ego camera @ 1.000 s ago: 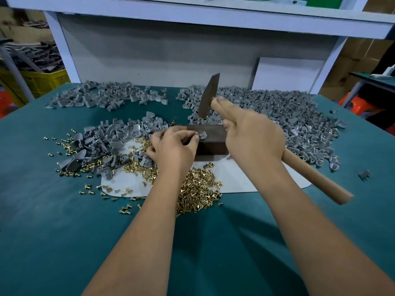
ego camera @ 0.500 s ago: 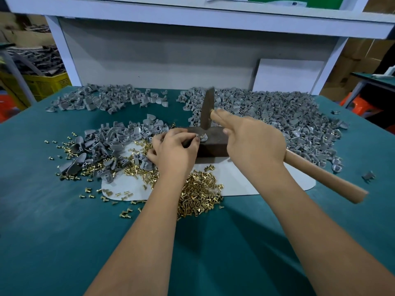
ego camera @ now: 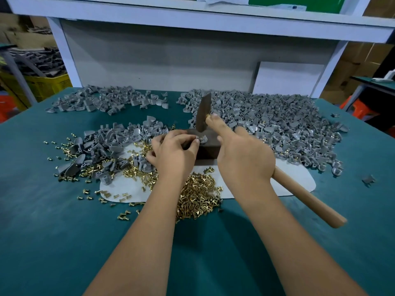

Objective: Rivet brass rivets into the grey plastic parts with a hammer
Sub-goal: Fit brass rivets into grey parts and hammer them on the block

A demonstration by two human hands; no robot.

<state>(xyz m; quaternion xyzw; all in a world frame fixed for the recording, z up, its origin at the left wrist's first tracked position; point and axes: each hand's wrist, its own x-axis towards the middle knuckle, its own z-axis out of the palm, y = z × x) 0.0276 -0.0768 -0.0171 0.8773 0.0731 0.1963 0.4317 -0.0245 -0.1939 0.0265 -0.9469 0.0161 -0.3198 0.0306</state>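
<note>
Head view: your left hand point(ego camera: 174, 149) pinches one grey part point(ego camera: 202, 139) on the dark block point(ego camera: 210, 146); your right hand point(ego camera: 243, 159) grips the hammer point(ego camera: 303, 196), head just above the part. Big pile of parts point(ego camera: 277, 127) at right shows brass in several, so likely finished; left pile point(ego camera: 111, 146) and loose rivets point(ego camera: 198, 197) remain, so plenty is left. Hammer handle runs from near right towards the block, head upright, thin end up
</note>
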